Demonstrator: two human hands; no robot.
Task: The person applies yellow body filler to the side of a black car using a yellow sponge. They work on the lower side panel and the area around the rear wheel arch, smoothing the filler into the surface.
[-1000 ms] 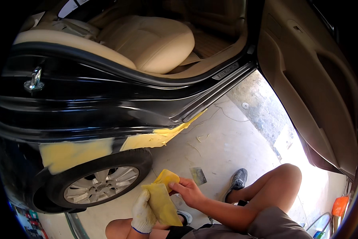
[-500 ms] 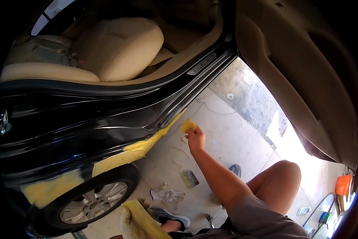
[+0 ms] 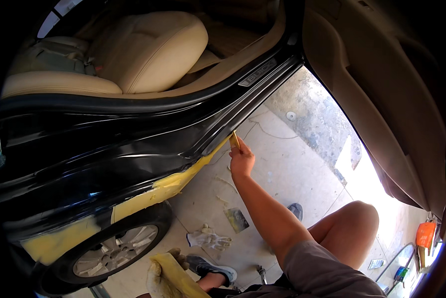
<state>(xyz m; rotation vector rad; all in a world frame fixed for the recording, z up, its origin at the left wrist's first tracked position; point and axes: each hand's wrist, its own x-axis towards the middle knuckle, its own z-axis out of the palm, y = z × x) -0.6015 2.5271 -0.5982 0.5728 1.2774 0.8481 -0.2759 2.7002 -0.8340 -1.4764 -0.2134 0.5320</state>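
Note:
My right hand pinches a small yellow spreader, seen nearly edge-on. Its tip meets the lower edge of the black car's sill, at the narrow end of a strip of yellow putty. That strip runs along the sill's bottom toward the rear wheel arch, where another yellow patch lies. Low in the picture, my left hand, in a stained work glove, grips a flat board coated with yellow putty. Part of this hand is cut off by the lower edge.
The open car door stands at the right, the beige seat far left. A wheel sits below the arch. On the floor lie a white glove and a stained dark sheet. An orange container is at far right.
My right hand has brought the spreader from just off the sill up against its lower edge, turning it from flat to nearly edge-on. My left hand still holds the board.

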